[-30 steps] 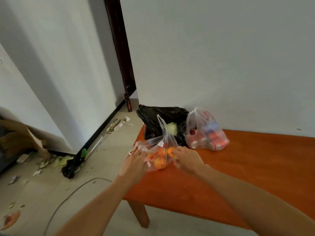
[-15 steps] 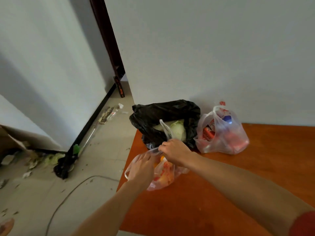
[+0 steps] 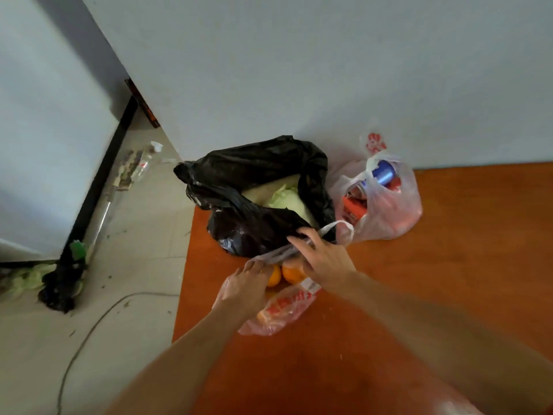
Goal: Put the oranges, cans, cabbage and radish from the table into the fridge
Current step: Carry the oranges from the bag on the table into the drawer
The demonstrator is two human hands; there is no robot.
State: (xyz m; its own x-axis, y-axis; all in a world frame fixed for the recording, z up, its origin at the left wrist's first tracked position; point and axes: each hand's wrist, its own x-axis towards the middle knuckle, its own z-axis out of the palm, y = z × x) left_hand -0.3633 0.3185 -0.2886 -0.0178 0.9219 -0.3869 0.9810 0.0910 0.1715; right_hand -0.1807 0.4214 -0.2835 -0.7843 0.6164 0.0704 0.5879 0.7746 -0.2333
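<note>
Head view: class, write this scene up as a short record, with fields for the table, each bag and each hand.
table: orange-brown, against the wall
black bag: open, cabbage inside
bag of cans: translucent, cans inside
bag of oranges: clear, oranges inside
right hand: grips bag of oranges by its rim
left hand: fingers at the rim, grip unclear

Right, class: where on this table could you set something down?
Free: the bare tabletop right of the bag of cans, and the near strip in front of the bag of oranges. Crowded: the far left corner, where the black bag and both others bunch.
</note>
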